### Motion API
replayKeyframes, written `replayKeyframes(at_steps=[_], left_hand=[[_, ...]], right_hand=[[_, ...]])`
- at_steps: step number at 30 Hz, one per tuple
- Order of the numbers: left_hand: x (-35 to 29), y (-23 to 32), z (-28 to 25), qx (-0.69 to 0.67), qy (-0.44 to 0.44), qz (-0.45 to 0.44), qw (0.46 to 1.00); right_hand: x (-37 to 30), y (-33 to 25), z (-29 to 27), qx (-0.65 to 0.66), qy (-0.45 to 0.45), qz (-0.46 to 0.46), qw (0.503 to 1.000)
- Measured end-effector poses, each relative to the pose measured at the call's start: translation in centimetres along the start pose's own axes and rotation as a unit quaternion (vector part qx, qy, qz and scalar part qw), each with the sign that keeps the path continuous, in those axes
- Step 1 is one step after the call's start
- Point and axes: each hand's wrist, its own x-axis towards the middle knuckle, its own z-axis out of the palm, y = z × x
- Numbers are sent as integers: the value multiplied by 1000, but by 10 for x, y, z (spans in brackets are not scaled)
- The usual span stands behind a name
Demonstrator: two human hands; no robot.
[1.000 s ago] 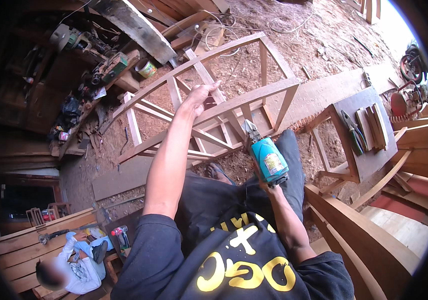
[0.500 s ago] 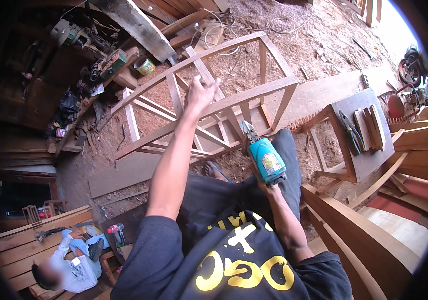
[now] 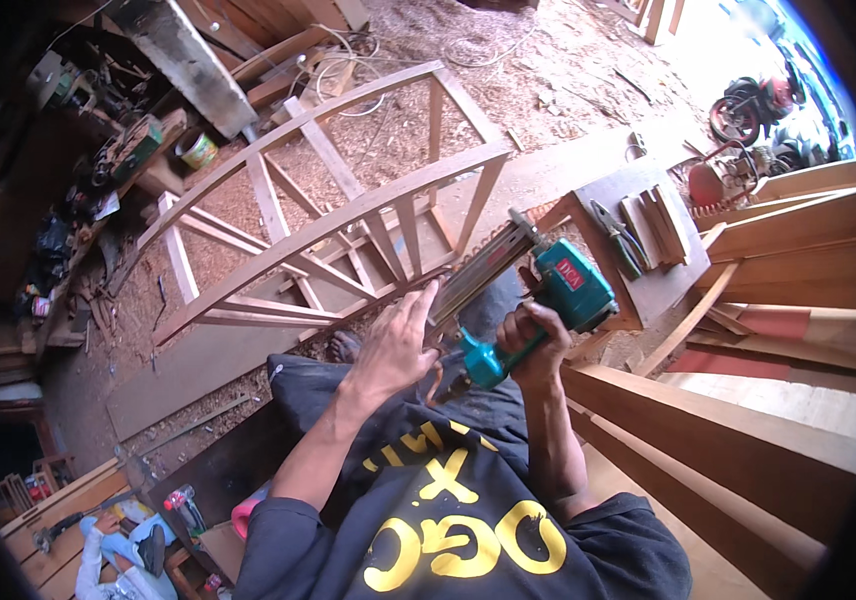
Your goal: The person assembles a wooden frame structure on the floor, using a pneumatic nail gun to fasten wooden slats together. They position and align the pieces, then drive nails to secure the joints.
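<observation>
My right hand (image 3: 535, 340) is wrapped round the handle of a teal nail gun (image 3: 576, 285), raised in front of my body. The long metal magazine of the nail gun points back towards my left hand (image 3: 393, 345). That hand has its fingers stretched out beside the magazine's end; whether it touches the metal I cannot tell. Beyond both hands, a wooden frame (image 3: 333, 228) with two curved rails and several slats rests on a flat board (image 3: 153, 395) on the ground. Neither hand is on the frame.
On a small wooden stool (image 3: 598, 290) at the right lie pliers (image 3: 618, 240) and several wood strips (image 3: 655, 228). Long timber pieces (image 3: 708, 430) are close by my right arm. Shavings cover the ground. A person (image 3: 123, 560) sits at lower left; a motorcycle (image 3: 748, 110) stands far right.
My left hand has left the frame's slat and come back beside the nail gun. My right hand has lifted and turned the nail gun, showing its magazine. The view has swung right.
</observation>
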Motion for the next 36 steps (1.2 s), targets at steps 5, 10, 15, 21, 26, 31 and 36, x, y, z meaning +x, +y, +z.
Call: replayKeyframes(at_steps=[5,10,15,21,26,31,36], left_hand=[[-16,1,27,-28,-35,-82,996],[-47,5,53,-4,2,-134,991],[-66,10,67,24,39,-210,977],[-98,9,58,-87,73,-223,968],[-128,-12,49,-181,106,-197,958],[-114,-20,62,-475,217,-250,816],[-54,-25,88,-474,233,-208,823]], right_hand=[[-14,11,-32,-11,22,48,999],[-30,29,-57,28,53,86,994],[-33,38,-67,73,69,100,990],[-25,28,-78,82,104,114,985],[-19,20,-85,104,59,122,985],[-23,24,-79,103,49,131,985],[-42,40,-51,66,61,124,988]])
